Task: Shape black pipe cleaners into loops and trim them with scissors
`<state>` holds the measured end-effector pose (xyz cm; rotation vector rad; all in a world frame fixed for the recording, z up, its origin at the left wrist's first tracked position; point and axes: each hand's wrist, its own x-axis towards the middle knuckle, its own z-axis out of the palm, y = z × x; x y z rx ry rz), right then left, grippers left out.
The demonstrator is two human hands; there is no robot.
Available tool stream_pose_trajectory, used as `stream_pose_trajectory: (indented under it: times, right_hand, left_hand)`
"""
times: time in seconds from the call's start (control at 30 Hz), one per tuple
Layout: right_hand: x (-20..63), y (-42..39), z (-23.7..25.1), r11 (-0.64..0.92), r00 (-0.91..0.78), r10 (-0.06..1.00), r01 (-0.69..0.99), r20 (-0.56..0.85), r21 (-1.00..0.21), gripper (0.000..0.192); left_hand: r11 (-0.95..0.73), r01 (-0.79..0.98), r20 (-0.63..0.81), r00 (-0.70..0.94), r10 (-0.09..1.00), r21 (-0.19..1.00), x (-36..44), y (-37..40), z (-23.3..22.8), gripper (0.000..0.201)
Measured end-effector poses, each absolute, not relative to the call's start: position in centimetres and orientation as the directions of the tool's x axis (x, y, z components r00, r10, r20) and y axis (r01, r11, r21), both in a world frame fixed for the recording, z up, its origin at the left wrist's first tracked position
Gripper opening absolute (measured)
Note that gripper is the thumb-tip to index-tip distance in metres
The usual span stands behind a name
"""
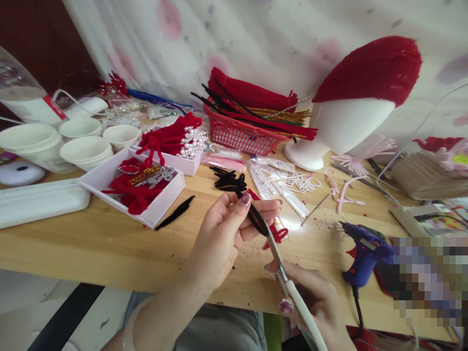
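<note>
- Black fuzzy pipe cleaner [256, 217] sits pinched in our left hand [223, 234], above the wooden bench [91, 243].
- Our right hand [314, 302] has its grip closed around white-handled scissors [288, 282], whose blades meet the pipe cleaner.
- Blue glue gun [365, 253] lies just right of our hands.
- Red plastic basket [241, 134] of stems stands behind.

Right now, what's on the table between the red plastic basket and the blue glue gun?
In the head view, clear packets of white pearl beads lie between the red plastic basket and blue glue gun.
</note>
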<state>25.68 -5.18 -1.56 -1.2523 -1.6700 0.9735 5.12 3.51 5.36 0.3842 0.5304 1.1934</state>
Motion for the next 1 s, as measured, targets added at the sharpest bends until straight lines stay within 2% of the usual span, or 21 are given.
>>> stream_pose_trajectory:
  times: [0.13, 0.3, 0.53, 0.7, 0.83, 1.0]
  right_hand:
    - [25.8, -5.2, -1.8, 0.214, -0.217, 0.961, 0.191, 0.171, -0.958, 0.047]
    - [26.9, -5.4, -1.4, 0.128, -0.250, 0.967, 0.333, 0.043, -0.934, 0.052]
    - [27.0, -5.7, -1.9, 0.231, -0.239, 0.956, 0.269, 0.168, -0.935, 0.049]
    - [26.6, -5.8, -1.6, 0.190, -0.214, 0.969, 0.310, 0.127, -0.932, 0.046]
    - [25.6, -6.3, -1.1, 0.169, -0.076, 0.985, 0.327, 0.153, -0.930, 0.042]
    - [25.1, -6.5, -0.8, 0.139, -0.071, 0.990, 0.390, 0.120, -0.910, 0.040]
  left_hand:
    - [0.340, -0.770, -0.187, 0.284, 0.940, 0.540, 4.8, 3.7, 5.6, 0.016]
    - [0.383, -0.698, -0.217, 0.318, 0.923, 0.605, 4.0, 4.4, 6.3, 0.017]
    - [0.386, -0.547, -0.209, 0.359, 0.910, 0.743, 3.5, 4.3, 6.6, 0.018]
    - [0.401, -0.536, -0.224, 0.364, 0.904, 0.743, 3.6, 4.2, 6.8, 0.015]
    - [0.407, -0.535, -0.231, 0.366, 0.901, 0.741, 3.6, 4.2, 6.8, 0.014]
    - [0.411, -0.519, -0.251, 0.352, 0.902, 0.749, 3.6, 4.1, 6.8, 0.012]
